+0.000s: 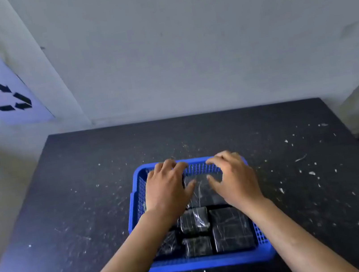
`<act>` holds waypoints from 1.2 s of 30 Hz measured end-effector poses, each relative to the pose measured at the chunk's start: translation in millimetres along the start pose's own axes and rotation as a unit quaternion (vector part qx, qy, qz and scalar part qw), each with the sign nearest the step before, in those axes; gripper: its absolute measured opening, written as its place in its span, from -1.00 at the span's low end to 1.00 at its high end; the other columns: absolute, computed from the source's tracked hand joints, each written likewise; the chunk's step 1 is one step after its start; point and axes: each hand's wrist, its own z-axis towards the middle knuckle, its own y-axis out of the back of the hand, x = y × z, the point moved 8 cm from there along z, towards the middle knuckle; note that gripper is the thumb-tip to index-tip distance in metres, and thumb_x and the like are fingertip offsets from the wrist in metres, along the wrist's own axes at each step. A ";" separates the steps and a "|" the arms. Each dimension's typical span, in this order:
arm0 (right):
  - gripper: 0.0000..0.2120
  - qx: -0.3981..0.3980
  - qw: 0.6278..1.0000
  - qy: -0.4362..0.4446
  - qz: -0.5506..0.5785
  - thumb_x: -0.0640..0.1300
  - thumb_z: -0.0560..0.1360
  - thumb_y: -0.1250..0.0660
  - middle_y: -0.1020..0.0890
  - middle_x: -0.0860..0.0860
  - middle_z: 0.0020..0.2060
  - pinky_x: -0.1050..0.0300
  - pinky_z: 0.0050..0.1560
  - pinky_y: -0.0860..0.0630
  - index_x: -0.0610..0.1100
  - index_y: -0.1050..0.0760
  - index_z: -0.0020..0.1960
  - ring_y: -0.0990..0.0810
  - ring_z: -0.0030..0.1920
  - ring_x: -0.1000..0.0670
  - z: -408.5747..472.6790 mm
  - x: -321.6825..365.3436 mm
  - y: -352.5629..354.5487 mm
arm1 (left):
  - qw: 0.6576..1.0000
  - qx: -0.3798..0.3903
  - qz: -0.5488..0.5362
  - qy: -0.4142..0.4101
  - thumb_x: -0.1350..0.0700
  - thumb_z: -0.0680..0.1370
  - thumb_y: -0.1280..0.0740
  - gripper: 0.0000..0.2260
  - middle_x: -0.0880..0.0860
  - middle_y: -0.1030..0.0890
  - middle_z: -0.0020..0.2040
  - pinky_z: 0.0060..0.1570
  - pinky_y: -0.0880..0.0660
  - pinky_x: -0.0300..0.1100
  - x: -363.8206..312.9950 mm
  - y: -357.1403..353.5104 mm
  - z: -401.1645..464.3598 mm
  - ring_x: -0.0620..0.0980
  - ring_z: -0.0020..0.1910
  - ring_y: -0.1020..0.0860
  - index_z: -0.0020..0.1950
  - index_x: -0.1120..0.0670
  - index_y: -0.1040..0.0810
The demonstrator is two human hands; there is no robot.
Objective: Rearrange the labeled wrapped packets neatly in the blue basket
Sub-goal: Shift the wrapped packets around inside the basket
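A blue plastic basket [208, 263] sits on the dark table and holds several black packets wrapped in clear film. My left hand [167, 188] and my right hand [232, 178] are both over the basket's far half, fingers curled at the far wall. Between them lies a large wrapped packet [202, 191], with both thumbs resting on its top and the fingers at its sides. Nearer to me lie a small packet [194, 221], another small one [197, 247] and a larger packet [232, 228]. My left forearm hides the basket's left part. No labels are readable.
The black table [68, 212] is scratched and speckled with white flecks. A grey wall stands behind its far edge. A sheet with a recycling symbol [6, 95] hangs on the wall at the left.
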 end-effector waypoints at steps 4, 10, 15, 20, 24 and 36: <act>-0.35 0.282 0.954 -0.032 -0.102 0.04 0.42 -0.52 -0.41 0.06 0.32 0.00 0.10 -0.55 0.03 -0.39 0.45 -0.37 0.34 -0.05 -28.7 -40.5 -69.4 | 0.978 0.194 0.068 0.025 -0.36 0.42 -0.34 -0.29 0.04 -0.38 0.42 0.34 -0.36 0.07 24.6 -68.0 -30.0 0.10 0.39 -0.34 0.48 -0.10 -0.27; -0.15 0.273 0.950 -0.001 -0.149 0.19 0.32 -0.55 -0.25 0.01 0.48 -0.05 0.08 -0.58 0.04 -0.27 0.50 -0.33 0.39 -0.10 -26.2 -58.0 -77.9 | 0.968 0.231 0.095 0.035 -0.42 0.44 -0.28 -0.09 0.15 0.05 0.61 0.50 -0.04 0.18 33.1 -100.5 -52.9 0.19 0.56 -0.01 0.59 -0.09 0.12; -0.38 0.194 0.964 0.074 -0.165 0.10 0.45 -0.48 -0.29 -0.06 0.49 -0.07 -0.08 -0.66 -0.04 -0.38 0.43 -0.44 0.33 -0.14 -30.1 -44.5 -65.3 | 0.969 0.223 0.089 0.052 -0.45 0.44 -0.23 0.01 0.14 0.09 0.62 0.53 0.03 0.09 40.1 -102.3 -58.1 0.16 0.57 0.02 0.59 0.03 0.25; -0.73 -0.010 0.989 0.068 -0.130 -0.21 0.48 -0.42 -0.55 -0.15 0.21 -0.04 -0.45 -0.65 -0.14 -0.55 0.17 -0.59 0.02 -0.17 -18.9 -34.6 -30.6 | 0.966 0.235 0.106 0.038 -0.46 0.46 -0.16 -0.01 0.15 0.16 0.62 0.52 0.09 0.10 41.5 -109.1 -61.4 0.17 0.57 0.05 0.59 0.08 0.22; -0.74 0.002 0.982 0.104 -0.158 -0.35 0.39 -0.48 -0.60 -0.18 0.10 -0.04 -0.49 -0.60 -0.19 -0.57 0.04 -0.61 -0.06 -0.21 -19.0 -25.3 -41.0 | 0.957 0.258 0.131 0.020 -0.46 0.47 -0.11 -0.10 0.18 0.19 0.61 0.51 0.08 0.16 40.8 -112.0 -59.2 0.22 0.57 0.06 0.60 0.00 0.16; -0.60 0.162 0.981 -0.082 0.073 -0.03 0.51 -0.43 -0.65 0.15 0.08 0.08 0.03 -0.56 0.01 -0.55 0.34 -0.63 0.06 0.05 14.5 -60.1 -30.9 | 0.955 0.269 0.125 0.024 -0.46 0.47 -0.13 -0.13 0.16 0.21 0.61 0.51 0.10 0.14 42.4 -114.9 -58.2 0.22 0.57 0.04 0.60 -0.09 0.17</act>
